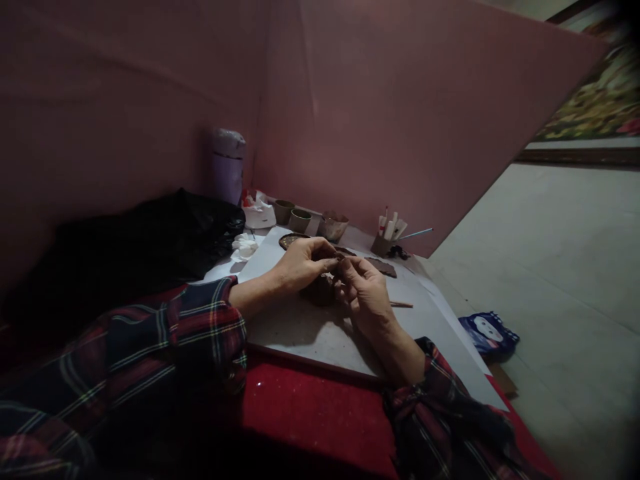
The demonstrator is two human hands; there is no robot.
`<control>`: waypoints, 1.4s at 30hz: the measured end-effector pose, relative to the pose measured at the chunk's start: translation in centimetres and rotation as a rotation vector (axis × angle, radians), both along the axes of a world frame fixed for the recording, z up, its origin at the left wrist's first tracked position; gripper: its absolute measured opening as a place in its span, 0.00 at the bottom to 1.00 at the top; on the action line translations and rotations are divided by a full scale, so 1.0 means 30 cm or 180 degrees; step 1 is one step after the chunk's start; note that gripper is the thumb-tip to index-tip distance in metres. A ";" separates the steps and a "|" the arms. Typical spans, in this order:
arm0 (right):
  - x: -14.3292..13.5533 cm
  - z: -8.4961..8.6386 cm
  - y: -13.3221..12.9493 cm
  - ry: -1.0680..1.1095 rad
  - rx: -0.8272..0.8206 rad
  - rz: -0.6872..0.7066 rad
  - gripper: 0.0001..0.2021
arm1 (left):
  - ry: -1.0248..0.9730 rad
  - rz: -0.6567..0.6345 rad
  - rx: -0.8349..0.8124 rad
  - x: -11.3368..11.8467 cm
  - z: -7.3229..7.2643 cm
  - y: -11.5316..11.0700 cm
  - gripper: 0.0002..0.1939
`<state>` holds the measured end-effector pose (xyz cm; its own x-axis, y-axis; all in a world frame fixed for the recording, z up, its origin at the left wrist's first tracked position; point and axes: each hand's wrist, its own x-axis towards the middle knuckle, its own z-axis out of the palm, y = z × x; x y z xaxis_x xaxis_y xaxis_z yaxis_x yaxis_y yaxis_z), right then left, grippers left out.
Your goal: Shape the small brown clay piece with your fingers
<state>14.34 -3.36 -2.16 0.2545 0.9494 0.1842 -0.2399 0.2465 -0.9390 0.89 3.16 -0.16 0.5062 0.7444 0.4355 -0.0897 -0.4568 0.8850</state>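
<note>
My left hand [309,262] and my right hand [364,287] meet above a white board [295,337]. Both are closed, thumbs and fingertips pinching a small piece of brown clay [340,257] between them. Most of that piece is hidden by the fingers. Just below stands a dark brown clay form [319,292], partly covered by my hands; whether they touch it I cannot tell. Behind my right hand lies a flat brown clay slab [383,267]. A thin wooden stick [402,305] lies right of that hand. A round dark dish [291,241] shows behind my left hand.
Several cups, one a greenish cup [301,221], line the back beside a brown bowl [333,227]. A holder [381,246] of tools stands back right. Left are a black plastic bag [150,233], crumpled tissue [244,247] and a purple bottle [229,170]. Red cloth [315,407] covers the near edge.
</note>
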 end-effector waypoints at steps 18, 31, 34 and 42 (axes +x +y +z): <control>-0.008 -0.009 0.002 -0.0058 0.0408 -0.0106 0.19 | -0.0338 -0.0141 -0.0289 -0.005 0.004 -0.005 0.18; -0.010 -0.005 -0.005 -0.0210 0.0394 -0.0129 0.22 | 0.0020 0.0238 0.0040 -0.001 -0.001 0.002 0.11; -0.013 -0.005 -0.007 -0.0327 0.0343 -0.0250 0.20 | 0.0139 0.0433 0.0223 0.000 -0.001 0.005 0.10; -0.021 0.000 -0.016 -0.0507 0.0331 -0.0270 0.16 | 0.0347 0.0773 0.0830 -0.009 0.010 -0.018 0.06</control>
<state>13.70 -3.84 -2.16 0.2924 0.8996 0.3243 -0.0646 0.3570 -0.9319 0.61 2.61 0.14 0.3823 0.7196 0.5797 0.1373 -0.6646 0.7345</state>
